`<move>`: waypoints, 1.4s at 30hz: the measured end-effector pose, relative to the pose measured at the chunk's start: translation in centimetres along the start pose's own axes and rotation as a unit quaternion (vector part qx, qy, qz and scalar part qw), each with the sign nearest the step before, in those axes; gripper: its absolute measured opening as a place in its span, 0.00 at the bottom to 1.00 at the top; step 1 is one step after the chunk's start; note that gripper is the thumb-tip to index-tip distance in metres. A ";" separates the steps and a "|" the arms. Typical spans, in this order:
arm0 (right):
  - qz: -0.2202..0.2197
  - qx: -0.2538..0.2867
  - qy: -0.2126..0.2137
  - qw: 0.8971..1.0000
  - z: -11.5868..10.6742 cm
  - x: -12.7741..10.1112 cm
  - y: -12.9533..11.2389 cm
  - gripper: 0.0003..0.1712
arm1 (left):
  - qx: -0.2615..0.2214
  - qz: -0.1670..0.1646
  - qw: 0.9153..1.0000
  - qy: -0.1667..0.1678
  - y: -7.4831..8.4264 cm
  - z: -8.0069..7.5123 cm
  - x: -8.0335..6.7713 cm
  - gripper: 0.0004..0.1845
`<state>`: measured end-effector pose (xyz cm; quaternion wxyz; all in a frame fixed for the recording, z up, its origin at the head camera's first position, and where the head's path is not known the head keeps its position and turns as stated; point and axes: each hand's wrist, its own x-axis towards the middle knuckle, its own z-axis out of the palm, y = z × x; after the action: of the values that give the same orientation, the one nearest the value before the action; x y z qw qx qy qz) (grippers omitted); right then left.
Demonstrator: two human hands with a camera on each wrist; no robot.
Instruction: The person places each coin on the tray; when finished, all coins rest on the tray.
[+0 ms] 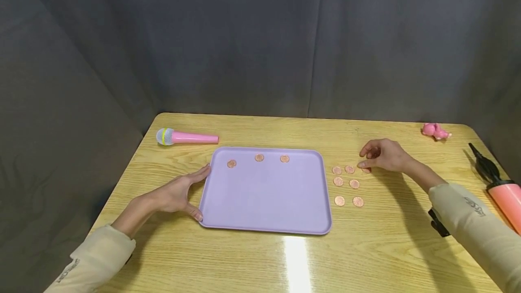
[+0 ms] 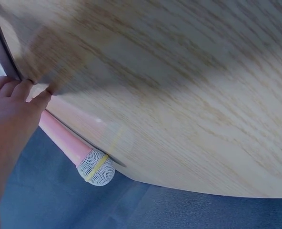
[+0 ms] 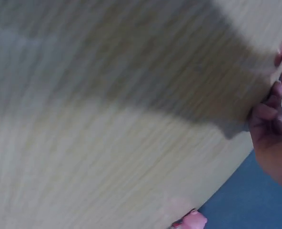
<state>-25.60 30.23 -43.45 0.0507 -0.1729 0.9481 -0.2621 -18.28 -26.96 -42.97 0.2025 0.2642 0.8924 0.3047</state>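
A lilac rectangular tray [image 1: 264, 193] lies mid-table with three copper-coloured coins along its far side, among them a middle coin [image 1: 259, 158]. My left hand [image 1: 172, 193] rests against the tray's left rim, thumb and fingers spread along it; the left wrist view also shows those fingers [image 2: 17, 90] at the edge. Right of the tray, several similar coins lie on the wood, including a near coin [image 1: 339, 200]. Over the farthest-right coin [image 1: 366, 170], partly covered, hovers my right hand [image 1: 386, 155], thumb tip at the coin and fingers bent with a gap between.
A pink toy microphone [image 1: 191, 138] lies behind the tray on the left. At the far right corner sits a small pink figurine [image 1: 435, 131]. A red hand pump [image 1: 504, 198] with a black nozzle lies at the right edge. Dark cloth [image 1: 244, 49] hangs behind the wooden table [image 1: 228, 257].
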 end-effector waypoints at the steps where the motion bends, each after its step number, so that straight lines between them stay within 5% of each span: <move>1: -0.008 -0.013 0.017 1.000 0.1 -0.2 0.3 0.14 | 0.000 -0.001 1.000 0.000 0.0 0.0 0.0 0.70; 5: -0.025 -0.037 0.068 0.997 0.4 -0.7 1.1 0.12 | 0.001 -0.003 1.000 0.000 0.0 0.1 0.0 0.70; 17: -0.043 -0.021 0.111 0.993 1.2 -1.4 1.6 0.11 | 0.000 -0.004 1.000 0.002 0.0 0.3 0.0 0.69; 29: -0.037 -0.029 0.072 0.996 0.5 -1.2 0.8 0.10 | 0.004 -0.003 1.000 0.001 0.0 0.1 0.2 0.70; 42: -0.066 -0.055 0.152 0.985 1.7 -1.7 1.0 0.09 | 0.004 -0.006 1.000 -0.001 0.0 0.1 0.0 0.70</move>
<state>-24.04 30.84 -45.42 -0.1210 -0.1959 0.9441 -0.2360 -18.25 -26.89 -43.04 0.2047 0.2597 0.8949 0.2995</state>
